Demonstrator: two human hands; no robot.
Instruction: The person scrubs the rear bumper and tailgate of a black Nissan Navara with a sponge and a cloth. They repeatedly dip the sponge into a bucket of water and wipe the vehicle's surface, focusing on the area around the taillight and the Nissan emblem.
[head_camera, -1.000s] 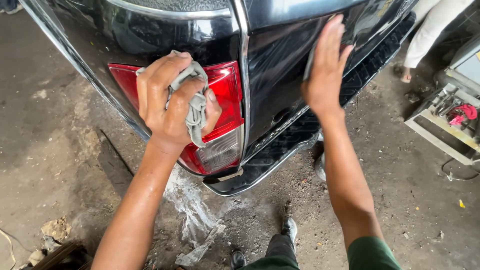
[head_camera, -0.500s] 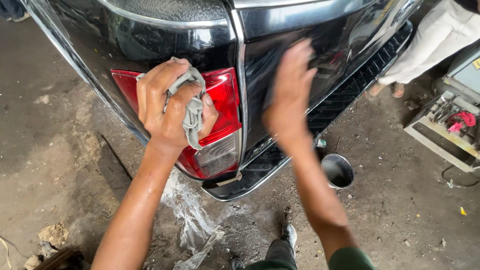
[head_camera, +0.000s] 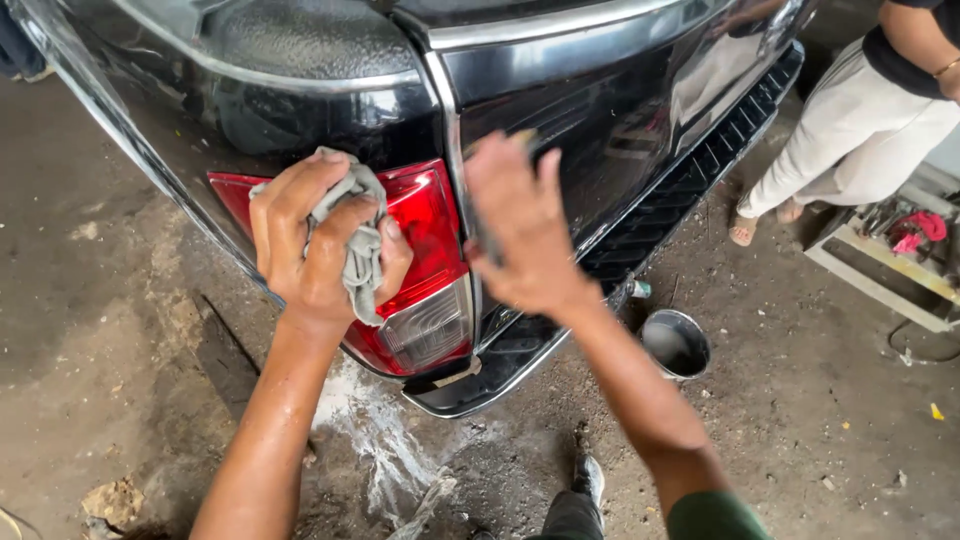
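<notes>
My left hand (head_camera: 318, 240) grips a grey rag (head_camera: 358, 240) and presses it on the red tail light (head_camera: 425, 262) of a black vehicle (head_camera: 590, 110). My right hand (head_camera: 520, 235) lies flat with fingers apart on the black tailgate, just right of the tail light, over a thin sheet whose edge shows at its fingertips. The vehicle's rear corner and black bumper (head_camera: 690, 190) fill the top of the view.
A small metal bowl (head_camera: 676, 344) sits on the dirty concrete floor below the bumper. Wet white streaks (head_camera: 385, 450) spread under the tail light. Another person in light trousers (head_camera: 850, 130) stands at the top right beside a metal frame with tools (head_camera: 900, 260).
My right hand slid left along the tailgate toward the tail light. My left hand stayed on the light with the rag. The view shifted, showing the bowl and more of the other person.
</notes>
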